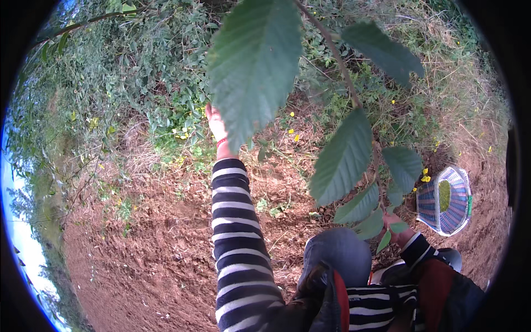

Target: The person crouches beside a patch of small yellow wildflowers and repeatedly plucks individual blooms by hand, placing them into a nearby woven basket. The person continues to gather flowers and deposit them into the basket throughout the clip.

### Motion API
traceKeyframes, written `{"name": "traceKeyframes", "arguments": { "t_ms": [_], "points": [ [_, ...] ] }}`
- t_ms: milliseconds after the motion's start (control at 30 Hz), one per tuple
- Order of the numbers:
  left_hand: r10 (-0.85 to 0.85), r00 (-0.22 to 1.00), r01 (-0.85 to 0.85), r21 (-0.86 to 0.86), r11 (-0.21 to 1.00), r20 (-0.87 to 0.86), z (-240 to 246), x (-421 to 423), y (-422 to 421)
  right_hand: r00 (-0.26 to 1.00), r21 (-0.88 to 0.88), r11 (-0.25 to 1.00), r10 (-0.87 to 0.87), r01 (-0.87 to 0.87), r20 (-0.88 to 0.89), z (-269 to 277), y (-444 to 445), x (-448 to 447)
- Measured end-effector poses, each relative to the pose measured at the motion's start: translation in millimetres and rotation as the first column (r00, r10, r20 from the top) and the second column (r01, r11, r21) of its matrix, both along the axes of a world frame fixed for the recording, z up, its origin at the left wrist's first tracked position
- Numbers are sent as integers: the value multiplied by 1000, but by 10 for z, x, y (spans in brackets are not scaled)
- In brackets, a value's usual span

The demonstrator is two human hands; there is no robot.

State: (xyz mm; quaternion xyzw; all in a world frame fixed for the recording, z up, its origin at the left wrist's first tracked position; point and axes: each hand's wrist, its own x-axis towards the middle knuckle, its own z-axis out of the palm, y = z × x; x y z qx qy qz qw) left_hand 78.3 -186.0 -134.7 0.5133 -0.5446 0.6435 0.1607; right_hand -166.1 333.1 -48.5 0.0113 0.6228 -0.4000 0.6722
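My left hand (216, 123), with a red bracelet at the wrist, reaches up to the low green plants at the foot of the bushes. A large serrated leaf (257, 62) close to the camera covers part of it, and its fingers are hard to make out. My right hand (397, 229) is low on the right, by my knee, partly behind the small leaves at the lower end of a leafy branch (375, 162); whether it grips the branch cannot be told. Right of it a woven basket (452, 207) with blue and pink bands stands on the soil, with small yellow-green material (444, 195) inside.
Dense bushes (166, 62) span the top of the view, with dry grass and yellow flowers (296, 137) along their foot. Reddish bare soil (137, 257) slopes across the lower left. My bent knee (344, 253) in jeans is at the lower middle.
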Motion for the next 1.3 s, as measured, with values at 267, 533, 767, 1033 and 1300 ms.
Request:
{"name": "traceKeyframes", "arguments": {
  "t_ms": [267, 533, 767, 1033, 1300],
  "points": [
    [-57, 522, 711, 398, 579, -851, 81, -359, -449, 972, -38, 984, 168, -176, -163, 285, -37, 141],
    [68, 357, 757, 331, 563, -932, 157, -448, -831, 984, 56, 989, 142, -137, -105, 499, 18, 165],
    [154, 132, 813, 196, 548, -979, 306, -631, -1087, 983, 61, 985, 165, -160, -84, 544, 49, 186],
    [107, -76, 849, -8, 528, -991, 492, -813, -955, 983, 17, 985, 171, -170, -69, 505, 50, 215],
    [81, 352, 844, 354, 404, -932, 397, -732, 177, 971, -55, 971, 234, -232, 50, 726, -154, 219]
  ]
}}
